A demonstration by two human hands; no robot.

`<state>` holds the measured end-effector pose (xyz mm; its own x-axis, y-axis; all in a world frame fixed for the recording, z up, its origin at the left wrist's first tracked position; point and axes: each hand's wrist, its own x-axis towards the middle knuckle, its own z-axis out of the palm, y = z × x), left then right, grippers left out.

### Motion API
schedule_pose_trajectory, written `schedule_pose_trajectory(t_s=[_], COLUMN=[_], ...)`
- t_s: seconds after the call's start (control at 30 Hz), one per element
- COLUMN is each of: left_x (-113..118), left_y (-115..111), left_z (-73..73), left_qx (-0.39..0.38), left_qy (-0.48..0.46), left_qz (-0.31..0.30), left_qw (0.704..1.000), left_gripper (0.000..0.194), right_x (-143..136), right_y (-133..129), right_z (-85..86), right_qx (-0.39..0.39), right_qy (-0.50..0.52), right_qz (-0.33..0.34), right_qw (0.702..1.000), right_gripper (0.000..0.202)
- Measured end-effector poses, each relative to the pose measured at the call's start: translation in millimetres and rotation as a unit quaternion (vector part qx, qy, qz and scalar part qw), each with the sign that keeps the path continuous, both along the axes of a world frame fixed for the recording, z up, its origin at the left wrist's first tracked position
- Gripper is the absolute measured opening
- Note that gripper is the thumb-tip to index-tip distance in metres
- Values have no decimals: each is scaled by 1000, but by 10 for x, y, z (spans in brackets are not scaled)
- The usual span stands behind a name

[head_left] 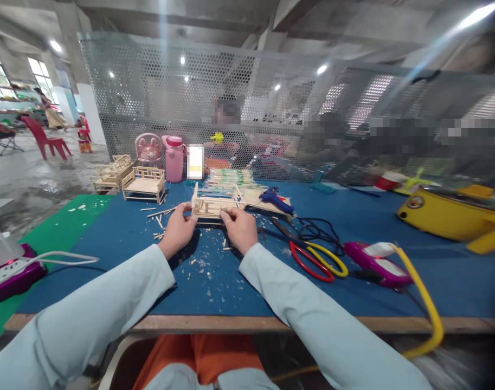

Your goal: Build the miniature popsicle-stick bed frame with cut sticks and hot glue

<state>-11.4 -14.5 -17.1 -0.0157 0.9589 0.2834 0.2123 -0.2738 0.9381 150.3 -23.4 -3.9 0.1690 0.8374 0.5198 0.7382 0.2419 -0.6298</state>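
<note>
A small frame of pale wooden sticks (210, 208) stands between my hands on the blue table mat. My left hand (179, 227) grips its left end between thumb and fingers. On its front right part, my right hand (239, 227) closes thumb and fingers. Behind the frame lie bundles of sticks (231, 177) in clear wrapping. To the right, a blue glue gun (276, 200) rests on a pale wooden board (255, 199). Small stick pieces (160, 213) are scattered left of my left hand.
Scissors with red and yellow handles (318, 261) lie right of my hands, near a purple power strip (379, 264). A finished-looking stick bench (145, 184), pink flask (174, 160) and yellow pot (450, 216) stand farther off. A perforated screen (149, 92) rises behind.
</note>
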Motion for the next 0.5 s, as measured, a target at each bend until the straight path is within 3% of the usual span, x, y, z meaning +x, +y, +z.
schedule_pose_trajectory(t_s=[0.5], left_x=[-4], left_y=[1], left_z=[-2], left_qx=[2], left_qy=[-13], left_qz=[0], left_qw=[1000], left_gripper=[34], right_x=[-6], right_y=[-5], right_z=[-22], right_qx=[7], right_qy=[30], right_qz=[0], right_qw=[1000], right_gripper=[21])
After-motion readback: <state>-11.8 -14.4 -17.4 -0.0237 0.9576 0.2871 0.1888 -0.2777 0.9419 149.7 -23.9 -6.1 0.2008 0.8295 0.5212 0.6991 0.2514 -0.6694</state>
